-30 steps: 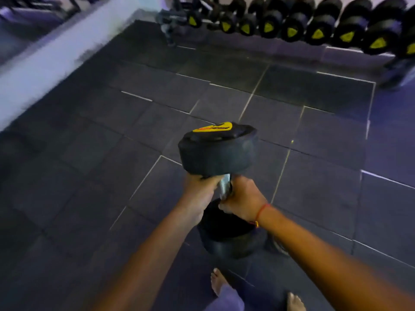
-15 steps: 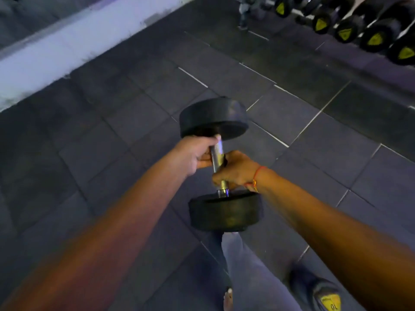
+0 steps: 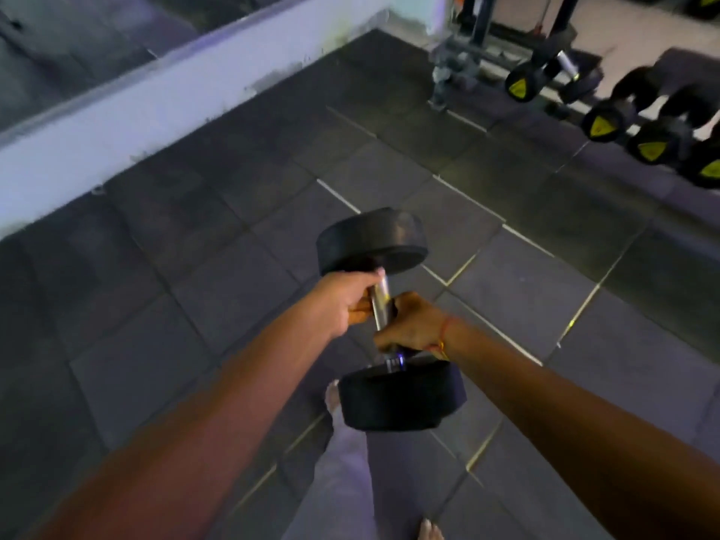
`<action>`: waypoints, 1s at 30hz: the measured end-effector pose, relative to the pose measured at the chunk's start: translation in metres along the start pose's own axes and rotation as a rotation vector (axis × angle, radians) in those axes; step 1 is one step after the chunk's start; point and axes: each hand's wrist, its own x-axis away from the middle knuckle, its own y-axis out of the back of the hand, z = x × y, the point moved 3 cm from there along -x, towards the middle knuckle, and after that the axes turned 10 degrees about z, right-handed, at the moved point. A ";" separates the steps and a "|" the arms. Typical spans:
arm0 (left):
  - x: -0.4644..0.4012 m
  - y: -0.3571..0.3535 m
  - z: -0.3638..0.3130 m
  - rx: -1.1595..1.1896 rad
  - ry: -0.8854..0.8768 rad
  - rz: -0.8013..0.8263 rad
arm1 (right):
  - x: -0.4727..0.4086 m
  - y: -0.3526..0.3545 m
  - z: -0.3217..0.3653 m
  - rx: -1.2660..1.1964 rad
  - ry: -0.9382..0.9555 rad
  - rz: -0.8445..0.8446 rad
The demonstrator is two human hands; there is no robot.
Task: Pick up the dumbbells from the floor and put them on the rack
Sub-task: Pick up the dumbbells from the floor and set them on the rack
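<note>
Dumbbell [image 3: 383,317] is held in the air over the floor [image 3: 202,267] by both hands, its chrome handle running from the far head down to the near head, tilted slightly. The left hand [image 3: 345,302] is clamped around the upper part of the handle, just under the far head, with the fingers wrapped from the left. The right hand [image 3: 415,323] is closed on the lower part of the handle, just above the near head; a red thread [image 3: 444,337] is worn at that wrist. The two hands are set one beside the other on the handle, nearly touching. Both arms are stretched forward from the bottom edge of the view.

The floor is laid with dark rubber tiles separated by pale seams. Under the near head, a leg in light trousers [image 3: 343,473] and bare feet are seen, one foot [image 3: 333,395] partly hidden by the dumbbell.

The rack [image 3: 479,52] stands at the upper right, well apart from the held dumbbell. Several black dumbbells with yellow end marks [image 3: 598,124] are resting on it in a row. A white wall base [image 3: 156,118] runs along the upper left.
</note>
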 end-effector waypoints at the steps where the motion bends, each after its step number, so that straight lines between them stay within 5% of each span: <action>1: -0.025 0.010 -0.025 -0.003 0.002 0.015 | -0.029 0.018 0.013 0.000 -0.002 -0.011; 10: -0.224 0.056 -0.262 -0.133 0.032 0.097 | -0.227 0.198 0.121 -0.018 -0.040 -0.122; 30: -0.721 0.003 -0.748 -0.274 0.119 0.290 | -0.666 0.689 0.233 -0.043 -0.240 -0.272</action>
